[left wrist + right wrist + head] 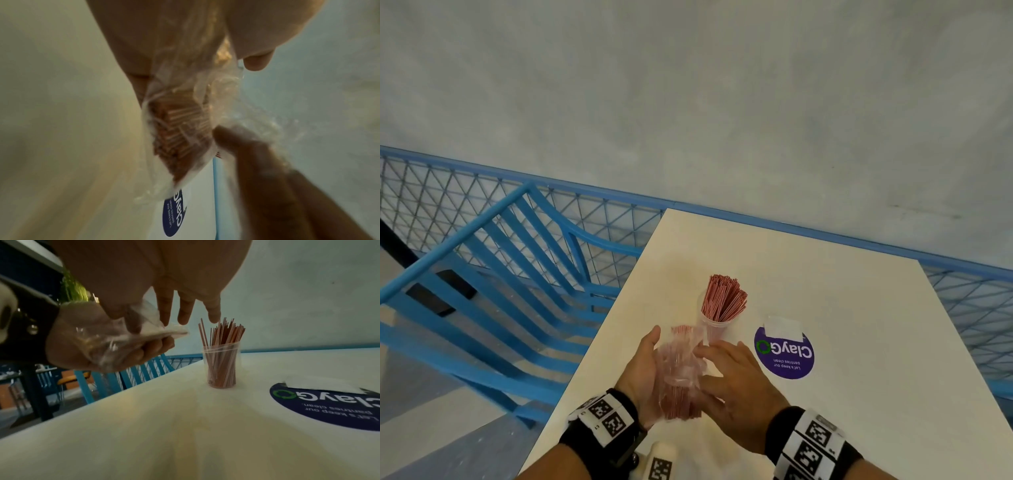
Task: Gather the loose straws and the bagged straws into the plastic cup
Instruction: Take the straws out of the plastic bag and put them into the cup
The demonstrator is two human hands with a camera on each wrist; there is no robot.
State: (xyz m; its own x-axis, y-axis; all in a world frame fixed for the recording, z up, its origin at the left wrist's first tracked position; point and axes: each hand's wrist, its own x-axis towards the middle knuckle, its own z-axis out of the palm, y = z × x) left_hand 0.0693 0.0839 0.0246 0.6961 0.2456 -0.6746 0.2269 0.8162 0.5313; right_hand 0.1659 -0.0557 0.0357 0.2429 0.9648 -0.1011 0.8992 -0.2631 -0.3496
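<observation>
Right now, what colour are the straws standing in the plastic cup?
Red, finely striped with white. The straws in the plastic cup show best in the head view.

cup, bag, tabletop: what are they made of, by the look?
Cup: clear glossy plastic, likely; straws show through its wall.
Bag: thin crinkled clear film, glinting folds, straws visible inside.
Tabletop: smooth matte cream surface, perhaps laminate; cannot tell for sure.

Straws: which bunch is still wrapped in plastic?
The bagged straws held between the left hand and right hand. The other bunch stands bare and upright in the plastic cup.
</observation>
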